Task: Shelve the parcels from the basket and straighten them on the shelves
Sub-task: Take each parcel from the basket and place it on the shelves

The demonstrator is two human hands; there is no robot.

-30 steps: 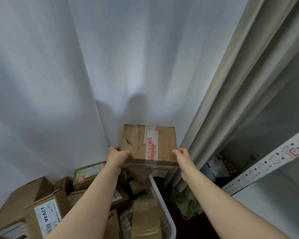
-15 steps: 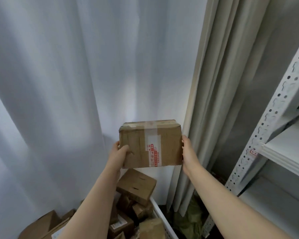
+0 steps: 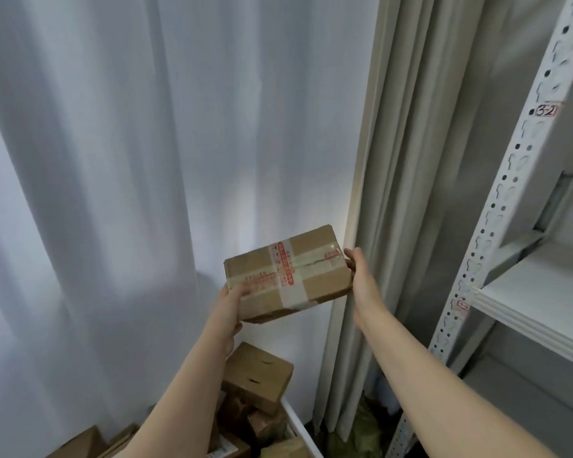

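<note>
While both bare forearms reach up from the bottom edge of the view, the basket (image 3: 300, 428) lies lowest and nearest, with only a stretch of its white right rim showing between them. Cardboard parcels are heaped in it. The topmost brown box (image 3: 257, 375) sits tilted by the rim's far end, and smaller, darker boxes are packed under it. More cartons (image 3: 80, 444) show at the bottom left corner; whether they lie in the basket cannot be told.

Above that heap and clear of it, the taped parcel (image 3: 288, 272) is held in the air, slanted so that its far right corner rides highest. Clear tape with red print crosses its top face both ways. The left hand (image 3: 230, 307) grips its near left corner, thumb on top and fingers beneath. The right hand (image 3: 361, 276) holds the right end, thumb on the upper edge and fingers curled round the end.

Something green and crumpled (image 3: 361, 434) lies at the foot of the beige curtain (image 3: 411, 193), which hangs just behind the right hand. The white curtain (image 3: 146, 160) fills the left.

At the right edge stands a white rack: its perforated upright (image 3: 510, 209) carries a label (image 3: 546, 110) reading "3-2", and the shelf (image 3: 543, 302) juts out, well apart from the parcel.
</note>
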